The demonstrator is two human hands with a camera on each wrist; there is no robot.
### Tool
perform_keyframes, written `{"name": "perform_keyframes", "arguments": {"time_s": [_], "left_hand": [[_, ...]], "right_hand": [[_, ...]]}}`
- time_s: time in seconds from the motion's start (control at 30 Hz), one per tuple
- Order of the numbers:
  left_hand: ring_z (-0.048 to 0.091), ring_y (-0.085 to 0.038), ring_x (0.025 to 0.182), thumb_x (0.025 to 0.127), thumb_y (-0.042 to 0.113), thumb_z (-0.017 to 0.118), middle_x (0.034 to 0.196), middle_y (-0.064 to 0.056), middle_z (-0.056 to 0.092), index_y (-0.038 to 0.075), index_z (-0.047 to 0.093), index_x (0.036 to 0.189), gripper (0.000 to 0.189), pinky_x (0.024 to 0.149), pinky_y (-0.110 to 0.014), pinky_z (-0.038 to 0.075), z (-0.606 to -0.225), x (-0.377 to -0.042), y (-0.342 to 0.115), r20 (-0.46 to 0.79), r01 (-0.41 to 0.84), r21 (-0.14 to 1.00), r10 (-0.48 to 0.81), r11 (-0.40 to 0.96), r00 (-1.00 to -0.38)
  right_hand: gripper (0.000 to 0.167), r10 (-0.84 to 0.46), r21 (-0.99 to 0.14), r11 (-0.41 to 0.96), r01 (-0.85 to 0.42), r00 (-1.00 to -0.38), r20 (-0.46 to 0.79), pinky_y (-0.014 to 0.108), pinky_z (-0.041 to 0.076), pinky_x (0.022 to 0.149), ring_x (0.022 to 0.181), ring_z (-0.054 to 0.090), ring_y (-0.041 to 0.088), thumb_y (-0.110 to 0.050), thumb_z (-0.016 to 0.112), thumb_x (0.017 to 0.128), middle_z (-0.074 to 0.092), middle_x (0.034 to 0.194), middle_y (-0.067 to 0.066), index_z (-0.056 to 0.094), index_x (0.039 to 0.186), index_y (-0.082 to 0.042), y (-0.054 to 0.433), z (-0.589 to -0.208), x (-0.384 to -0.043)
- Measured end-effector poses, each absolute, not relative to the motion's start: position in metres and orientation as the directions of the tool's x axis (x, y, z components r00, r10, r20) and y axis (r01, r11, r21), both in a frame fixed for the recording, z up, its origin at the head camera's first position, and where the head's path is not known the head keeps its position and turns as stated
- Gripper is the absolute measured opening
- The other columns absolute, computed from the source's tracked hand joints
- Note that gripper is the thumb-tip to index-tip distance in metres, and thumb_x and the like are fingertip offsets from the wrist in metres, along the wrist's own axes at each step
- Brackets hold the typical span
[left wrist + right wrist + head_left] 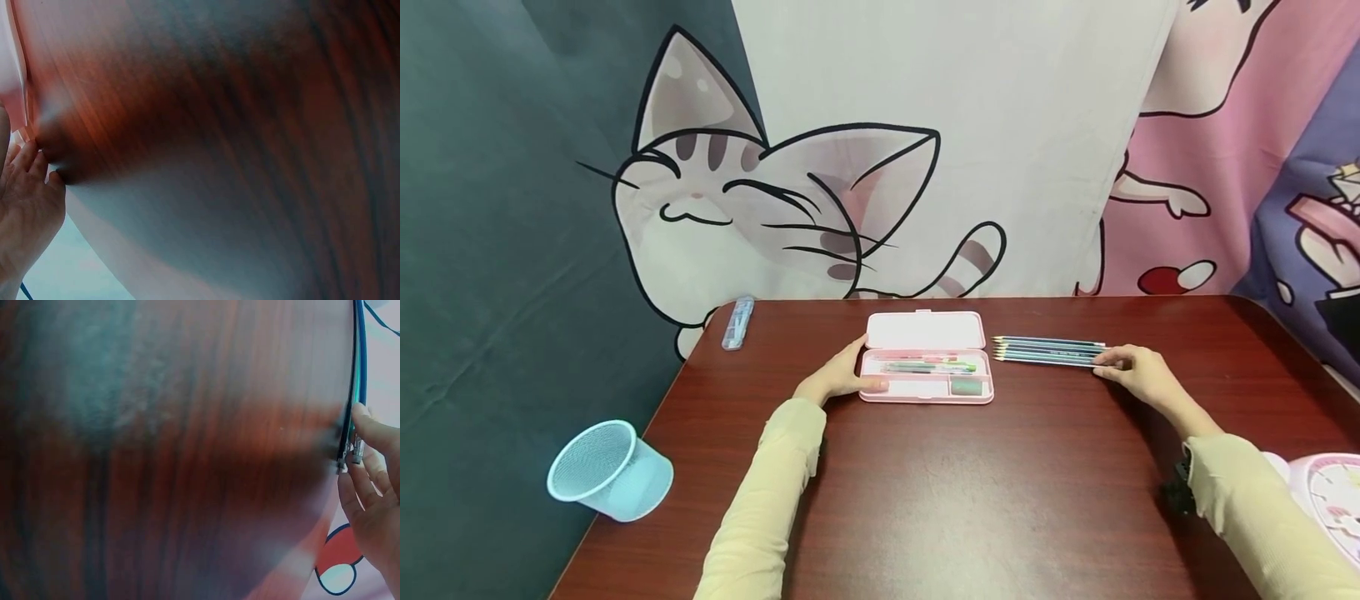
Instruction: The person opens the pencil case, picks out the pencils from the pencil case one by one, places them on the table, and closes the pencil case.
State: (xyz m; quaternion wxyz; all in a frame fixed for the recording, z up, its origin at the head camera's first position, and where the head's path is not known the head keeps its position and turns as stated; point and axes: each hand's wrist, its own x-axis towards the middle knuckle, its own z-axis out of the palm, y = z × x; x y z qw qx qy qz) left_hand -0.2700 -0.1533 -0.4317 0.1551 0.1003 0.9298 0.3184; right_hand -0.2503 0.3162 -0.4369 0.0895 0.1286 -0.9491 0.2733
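A pink pencil case [925, 399] lies open on the table with its lid folded back. Several pens [925, 367] and a green eraser [966, 386] sit inside. My left hand [838, 373] holds the case's left side, thumb over the front tray and fingers by the lid; in the left wrist view the left hand [31, 206] shows at the case's edge. To the right of the case lies a row of several blue pencils [1045, 350], points facing left. My right hand [1138, 375] pinches their eraser ends; in the right wrist view the thumb presses a blue pencil [360, 356].
A light blue mesh pen cup [625, 479] lies on its side near the left table edge. A small blue-and-clear item [738, 323] is at the back left. At the right edge stands a pink clock [1333, 500]. A cartoon cloth [1037, 125] hangs behind the table [985, 500].
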Motion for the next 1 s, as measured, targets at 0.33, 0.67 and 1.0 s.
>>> {"name": "perform_keyframes", "arguments": {"time_s": [0.33, 0.67, 1.0], "left_hand": [[0.023, -0.025, 0.138, 0.071, 0.042, 0.075, 0.151, -0.010, 0.021, 0.012, 0.011, 0.148, 0.104, 0.112, -0.044, 0.023, -0.437, -0.271, -0.156, -0.227, 0.073, 0.628, 0.273, 0.775, -0.935], [0.023, -0.025, 0.138, 0.071, 0.042, 0.076, 0.151, -0.010, 0.022, 0.013, 0.013, 0.148, 0.104, 0.112, -0.045, 0.022, -0.436, -0.266, -0.155, -0.228, 0.060, 0.638, 0.263, 0.768, -0.938], [0.024, -0.026, 0.138, 0.072, 0.041, 0.075, 0.151, -0.010, 0.022, 0.012, 0.013, 0.148, 0.102, 0.111, -0.045, 0.023, -0.433, -0.266, -0.154, -0.227, 0.063, 0.639, 0.265, 0.767, -0.937]], "right_hand": [[0.014, -0.146, -0.532, 0.802, -0.273, -0.952, 0.268, 0.023, 0.040, 0.062, 0.071, 0.052, 0.014, -0.008, 0.073, 0.074, 0.065, 0.081, 0.016, 0.069, 0.086, -0.001, 0.292, -0.436, -0.254], [0.026, -0.234, -0.740, 0.622, -0.257, -0.962, 0.137, 0.019, 0.048, 0.058, 0.063, 0.060, 0.007, -0.010, 0.067, 0.082, 0.068, 0.086, 0.024, 0.064, 0.099, 0.010, 0.217, -0.432, -0.271], [0.025, -0.166, -0.823, 0.565, -0.054, -0.985, -0.049, 0.029, 0.055, 0.071, 0.089, 0.065, 0.024, -0.006, 0.063, 0.084, 0.059, 0.113, 0.030, 0.065, 0.103, 0.011, 0.158, -0.428, -0.279]]}}
